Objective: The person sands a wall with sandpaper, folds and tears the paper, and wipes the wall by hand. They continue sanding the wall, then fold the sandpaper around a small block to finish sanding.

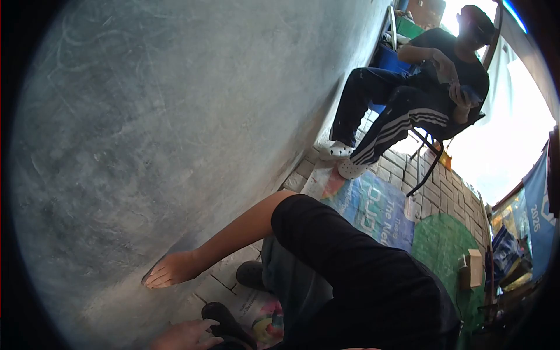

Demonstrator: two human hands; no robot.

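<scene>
Left grip (170,270) flat on wall (163,128) near its base, paving (449,189) open

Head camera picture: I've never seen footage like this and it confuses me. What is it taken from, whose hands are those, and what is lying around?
There is no machine here. A person wears a camera on the head, and it looks down at their own hands. The wide lens bends and tilts the scene.

The right hand is open, with its fingers flat against the grey wall, low down near the ground. The left hand, at the bottom edge, touches a dark shoe; I cannot tell whether it grips it.

On the ground are brick paving and a printed banner spread over it. Further back another person sits on a chair, holding something small.
</scene>
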